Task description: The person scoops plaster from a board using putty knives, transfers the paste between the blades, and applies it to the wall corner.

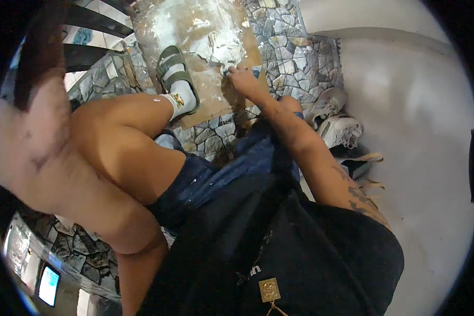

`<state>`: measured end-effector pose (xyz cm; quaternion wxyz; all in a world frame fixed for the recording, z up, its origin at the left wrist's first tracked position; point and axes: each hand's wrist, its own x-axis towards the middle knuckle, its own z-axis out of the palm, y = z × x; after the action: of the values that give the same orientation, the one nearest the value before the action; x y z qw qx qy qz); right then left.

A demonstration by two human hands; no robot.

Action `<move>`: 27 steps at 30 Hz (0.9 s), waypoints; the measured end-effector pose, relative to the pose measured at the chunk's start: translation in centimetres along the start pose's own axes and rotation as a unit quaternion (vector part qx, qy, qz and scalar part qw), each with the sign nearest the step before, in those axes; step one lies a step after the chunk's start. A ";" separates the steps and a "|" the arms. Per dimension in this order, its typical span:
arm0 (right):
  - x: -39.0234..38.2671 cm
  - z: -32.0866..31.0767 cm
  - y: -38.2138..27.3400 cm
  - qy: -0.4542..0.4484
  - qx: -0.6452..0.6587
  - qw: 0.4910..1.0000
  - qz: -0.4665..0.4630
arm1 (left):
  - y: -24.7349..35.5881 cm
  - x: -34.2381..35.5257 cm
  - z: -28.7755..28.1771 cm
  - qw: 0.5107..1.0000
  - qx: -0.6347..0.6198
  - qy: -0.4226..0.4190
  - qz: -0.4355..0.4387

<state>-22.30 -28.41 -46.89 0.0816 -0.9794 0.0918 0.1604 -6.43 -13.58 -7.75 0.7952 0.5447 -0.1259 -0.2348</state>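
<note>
My right hand point(244, 84) reaches down to a brown board point(205, 108) on the floor. Its fingers are closed around a small, white-smeared thing whose kind I cannot make out. Just beyond the fingertips lies a thick patch of white paste or powder point(226, 48), with more smears across the board. My left hand point(29, 139) is raised very close to the camera at the left. It looks large and blurred, and its fingers run up into shadow, so their pose is hidden. My left foot, in a white sock and an olive sandal point(169, 63), rests on the board.
Stone-patterned flooring point(287, 58) surrounds the board. Beside my right knee are light-coloured shoes point(342, 130) and a dark item with tan straps point(359, 160). A pale smooth surface point(416, 131) spans the right side. Dark slats point(97, 20) stand upper left; a lit screen point(49, 285) shows lower left.
</note>
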 end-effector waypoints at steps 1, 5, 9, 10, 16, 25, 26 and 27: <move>-0.2 0.2 -0.3 0.012 0.003 0.999 -0.038 | -0.1 0.3 -0.6 1.000 -0.002 0.006 0.002; -2.5 0.3 8.3 -0.056 0.135 0.989 0.025 | 0.9 1.7 1.8 0.998 -0.064 -0.016 0.021; -2.3 -8.7 3.9 -0.072 0.435 0.897 0.020 | 1.9 3.3 -0.2 0.997 -0.054 0.033 0.051; -4.1 -10.6 5.5 -0.025 0.458 0.887 0.055 | 1.5 3.6 -0.3 0.996 -0.069 0.022 0.060; -12.6 -27.1 2.3 0.332 0.674 0.659 0.045 | -3.1 3.1 -0.3 0.974 -0.131 -0.029 -0.182; -19.6 -34.3 -2.5 0.422 0.409 0.807 -0.068 | -6.8 -2.4 5.3 0.924 -0.181 -0.168 -0.292; -19.6 -34.0 -2.2 0.400 0.378 0.830 -0.095 | -7.0 -2.8 5.4 0.912 -0.201 -0.182 -0.307; -19.7 -33.5 -2.6 0.396 0.388 0.825 -0.106 | -7.1 -3.1 5.6 0.899 -0.224 -0.193 -0.322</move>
<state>-30.11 -29.24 -8.72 0.4285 -0.8497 0.0661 -0.2999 -13.35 -18.60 -12.02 0.7372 0.3070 -0.0387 -0.6007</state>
